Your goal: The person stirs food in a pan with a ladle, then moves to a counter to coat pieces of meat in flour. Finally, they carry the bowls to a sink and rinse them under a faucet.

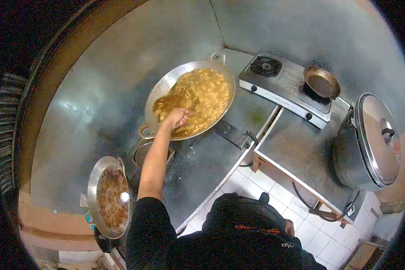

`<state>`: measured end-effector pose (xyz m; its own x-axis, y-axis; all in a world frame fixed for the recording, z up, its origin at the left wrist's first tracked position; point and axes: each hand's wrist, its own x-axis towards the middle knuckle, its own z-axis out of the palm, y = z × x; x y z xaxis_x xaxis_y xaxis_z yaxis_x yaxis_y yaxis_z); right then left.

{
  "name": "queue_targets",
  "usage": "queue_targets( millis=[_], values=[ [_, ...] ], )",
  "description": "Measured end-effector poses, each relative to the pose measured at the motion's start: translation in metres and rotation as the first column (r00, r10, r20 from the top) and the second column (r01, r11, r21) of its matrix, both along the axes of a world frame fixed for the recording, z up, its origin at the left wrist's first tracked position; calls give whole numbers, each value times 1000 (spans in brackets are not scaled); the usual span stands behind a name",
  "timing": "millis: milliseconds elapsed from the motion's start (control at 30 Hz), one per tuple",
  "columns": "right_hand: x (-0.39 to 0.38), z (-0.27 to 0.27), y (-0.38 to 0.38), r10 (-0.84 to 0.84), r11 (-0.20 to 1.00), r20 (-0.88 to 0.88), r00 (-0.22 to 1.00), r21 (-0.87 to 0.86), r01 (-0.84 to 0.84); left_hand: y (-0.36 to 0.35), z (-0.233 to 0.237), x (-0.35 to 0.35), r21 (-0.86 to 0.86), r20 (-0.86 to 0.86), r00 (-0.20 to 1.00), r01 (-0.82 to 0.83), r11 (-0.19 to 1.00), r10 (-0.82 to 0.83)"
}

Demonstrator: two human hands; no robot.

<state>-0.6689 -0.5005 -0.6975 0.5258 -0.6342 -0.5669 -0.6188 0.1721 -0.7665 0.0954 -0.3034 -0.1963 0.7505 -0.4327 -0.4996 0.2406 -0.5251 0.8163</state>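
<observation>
My left hand point(177, 118) reaches over a large two-handled wok point(155, 92), with its fingers closed in a fist. It grips a wide, brownish utensil point(166, 103) whose head lies in the food at the wok's left side; the hand covers most of the handle. Yellow-brown chunky food in sauce point(211, 92) fills much of the wok. Only a small part of my right hand point(289, 227) shows beside my black shirt, and its fingers are hidden.
A second pan point(92, 193) with bubbling brown liquid stands at lower left, near a burner point(141, 155). At right are a two-burner stove point(283, 83) with a small frying pan point(321, 83) and a big lidded pot point(346, 157). A hose point(301, 198) hangs under the counter edge.
</observation>
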Motion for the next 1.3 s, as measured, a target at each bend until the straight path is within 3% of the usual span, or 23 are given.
queue_targets(
  millis=[33,67,100,133,167,200,300,433,500,533,600,733,833,900,933,1000,1033,1100,1133,1167,1200,1300],
  values=[
    [-2,-5,-8,208,954,-32,978,-215,-210,-6,7,-9,-25,25,1000,10,1000,-10],
    [0,-1,-15,395,819,-109,912,-408,-403,-7,10,-13,-49,49,999,20,999,-18],
    [3,3,-20,542,608,-220,811,-563,-560,-4,9,-8,-129,-32,999,26,991,-30],
    [6,6,-19,545,605,-220,809,-565,-561,-2,7,-6,-132,-30,999,22,991,-27],
    [22,37,-11,168,965,-51,984,-194,-175,-1,5,-3,-159,-29,999,14,987,-19],
    [31,53,-9,-279,923,-77,957,254,290,0,5,-2,-185,-28,1000,7,983,-12],
    [40,62,-15,-328,861,-185,926,346,374,7,6,-8,-94,113,993,-22,995,33],
    [45,67,-14,-328,874,-215,920,299,382,21,0,-11,-65,260,964,-29,997,45],
    [31,45,-16,-340,841,-151,928,394,372,26,6,-19,136,520,852,-16,991,-58],
    [23,32,-15,-339,840,-152,928,395,371,28,6,-20,138,520,852,-16,990,-59],
    [11,6,-13,-94,970,14,995,226,89,34,7,-21,364,844,466,-133,922,-266],
    [-3,-30,-10,-63,985,136,989,171,39,44,8,-25,385,818,520,-180,905,-245],
    [1,-30,-16,76,979,153,985,176,-103,51,7,-29,355,863,445,-202,913,-237],
    [4,-30,-20,179,981,-10,984,85,-177,55,6,-32,326,880,422,-206,923,-217],
    [10,-17,-20,180,980,-11,984,87,-179,56,8,-35,327,879,423,-207,922,-217],
    [24,11,-20,-39,977,-55,998,206,49,57,13,-42,207,783,617,-142,968,-77],
    [30,21,-22,-36,977,-58,998,207,47,55,20,-49,208,782,619,-144,968,-76],
    [40,37,-25,-168,918,-132,977,341,204,50,34,-65,100,420,887,-258,961,195],
    [46,45,-25,-229,872,-175,958,401,281,57,23,-57,101,418,887,-260,960,197],
    [52,57,-23,-250,883,-204,947,354,309,68,4,-44,133,716,697,-176,975,28],
    [50,56,-24,-246,884,-208,947,353,307,72,-2,-44,195,907,399,-107,975,-138],
    [50,53,-28,-244,883,-91,965,391,260,76,-4,-57,285,866,479,-231,930,-146]
  ],
)
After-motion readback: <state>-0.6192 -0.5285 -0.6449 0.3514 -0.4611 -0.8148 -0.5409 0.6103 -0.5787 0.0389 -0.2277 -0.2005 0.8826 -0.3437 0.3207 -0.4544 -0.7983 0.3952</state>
